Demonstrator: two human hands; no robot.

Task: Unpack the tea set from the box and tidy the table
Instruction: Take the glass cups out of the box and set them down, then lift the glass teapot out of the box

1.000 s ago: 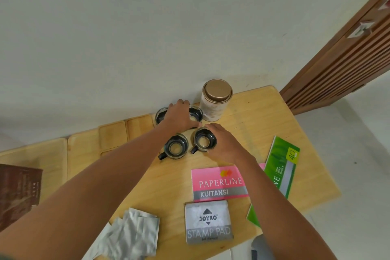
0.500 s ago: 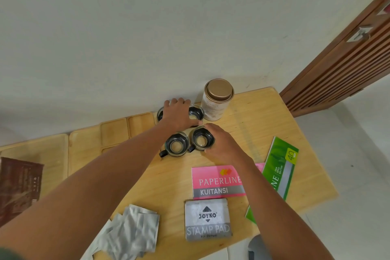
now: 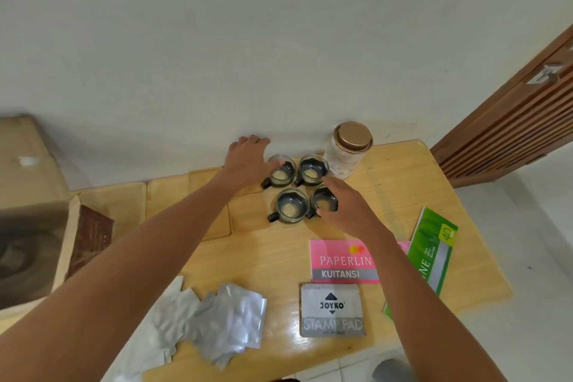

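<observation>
Near edge: foil sachets point(image 3: 214, 319), stamp pad point(image 3: 331, 310) and receipt book point(image 3: 341, 260) lay loose on the worktop point(image 3: 273, 251).
Right hand point(image 3: 344, 208): we cupped the near-right cup point(image 3: 324, 201), fingers curled on its rim.
Left hand point(image 3: 248, 160): we rested it flat and unclenched against the far-left cup point(image 3: 280, 171), gripping nothing.
Cups: four stood in a tight square, the tin point(image 3: 350, 149) just behind.
Advice: we judged gentle sideways nudges best, keeping handles aligned and glass from knocking.
</observation>
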